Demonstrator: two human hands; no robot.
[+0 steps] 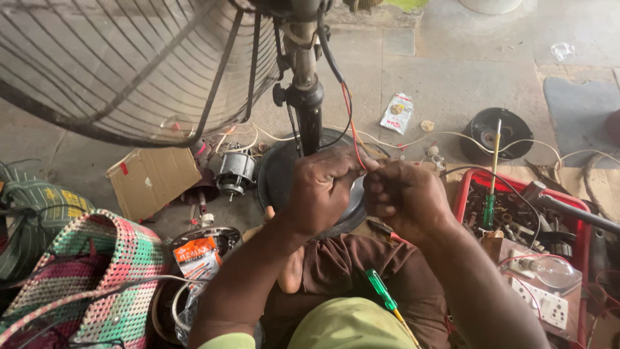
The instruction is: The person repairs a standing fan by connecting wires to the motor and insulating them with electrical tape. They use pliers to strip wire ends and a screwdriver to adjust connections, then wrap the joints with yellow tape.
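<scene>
Pinching a thin red wire (354,139) at the centre of the frame, the left hand (323,187) and the right hand (403,200) meet knuckle to knuckle, just in front of the fan's pole (309,97). The left hand's fingers are curled and pressed together, with thumb and forefinger closed on the wire's lower end; the right hand's fingers are bunched into a loose fist with the tips gripping the same spot, though what lies between those tips is too small to make out. The red wire runs up from the hands beside a black cable (330,58) toward the top of the frame.

Behind the hands sits the fan's round dark base (274,174), and the wire cage (123,64) of the fan fills the upper left. A green-handled screwdriver (382,292) rests in the person's lap at lower centre, on brown cloth.

Left of the base lie a small electric motor (235,173) and a piece of cardboard (154,179). A woven pink and green basket (97,278) takes up the lower left, with an orange packet (197,257) just beside it.

At the right edge a red crate (466,187) holds small metal parts, and a long screwdriver (492,181) with a green and yellow handle stands in it. A white socket strip (546,304) lies at lower right. A round black cover (496,132) and a small white packet (397,113) rest on the concrete floor (452,71) further up.
</scene>
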